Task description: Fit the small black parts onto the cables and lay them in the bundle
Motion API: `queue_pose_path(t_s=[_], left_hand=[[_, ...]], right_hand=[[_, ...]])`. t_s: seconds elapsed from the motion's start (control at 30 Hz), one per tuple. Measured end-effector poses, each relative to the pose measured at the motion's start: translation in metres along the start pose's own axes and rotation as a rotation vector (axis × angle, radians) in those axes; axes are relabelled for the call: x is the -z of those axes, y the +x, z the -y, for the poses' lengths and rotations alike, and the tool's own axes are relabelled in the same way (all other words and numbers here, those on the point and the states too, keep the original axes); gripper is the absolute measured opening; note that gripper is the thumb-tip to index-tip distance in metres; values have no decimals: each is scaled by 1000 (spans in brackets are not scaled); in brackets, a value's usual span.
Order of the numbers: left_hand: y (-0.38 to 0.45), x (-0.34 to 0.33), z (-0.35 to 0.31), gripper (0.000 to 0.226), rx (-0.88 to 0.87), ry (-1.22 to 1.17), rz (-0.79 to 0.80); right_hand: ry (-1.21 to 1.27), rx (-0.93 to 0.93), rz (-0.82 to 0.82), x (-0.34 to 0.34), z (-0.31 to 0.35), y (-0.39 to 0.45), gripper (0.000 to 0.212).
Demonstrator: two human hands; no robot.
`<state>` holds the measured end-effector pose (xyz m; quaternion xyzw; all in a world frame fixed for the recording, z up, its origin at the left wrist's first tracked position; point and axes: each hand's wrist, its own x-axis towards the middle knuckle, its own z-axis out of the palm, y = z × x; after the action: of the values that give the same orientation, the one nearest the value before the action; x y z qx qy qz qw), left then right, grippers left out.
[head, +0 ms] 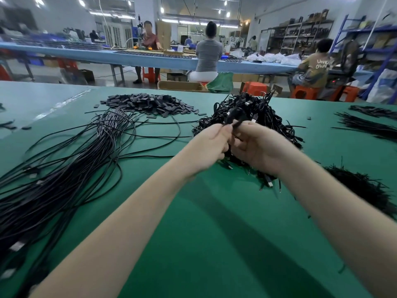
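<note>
We hold both hands up over green surface (193, 244); left hand (209, 147) and right hand (255, 147) touching, each pinching same cable (235, 121) at fingertips; small black part on it too blurry to tell; cable could slip, or snag tangled pile (268, 119) just behind; bundle (64, 168) lies left; loose black parts (148, 104) farther back.

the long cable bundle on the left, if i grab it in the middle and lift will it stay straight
Probably not: the long cable bundle looks floppy, its thin strands already curve and loop on the green table. Loose strands splay out, so some would likely slip free and snag.
</note>
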<state>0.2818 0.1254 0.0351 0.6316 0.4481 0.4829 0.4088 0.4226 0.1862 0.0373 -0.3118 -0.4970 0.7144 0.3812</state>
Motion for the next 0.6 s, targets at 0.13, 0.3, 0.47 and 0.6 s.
queue_pose_path(t_s=[0.13, 0.3, 0.47, 0.6], left_hand=[[4, 0, 10, 33, 120, -127, -194], [8, 2, 20, 25, 159, -16, -270], [10, 7, 25, 19, 159, 3, -203], [12, 11, 29, 18, 136, 78, -164]], right_hand=[[117, 131, -262, -32, -36, 6, 10], [112, 194, -391, -40, -49, 4, 14], [107, 108, -283, -28, -46, -1, 9], [27, 55, -241, -21, -43, -1, 22]])
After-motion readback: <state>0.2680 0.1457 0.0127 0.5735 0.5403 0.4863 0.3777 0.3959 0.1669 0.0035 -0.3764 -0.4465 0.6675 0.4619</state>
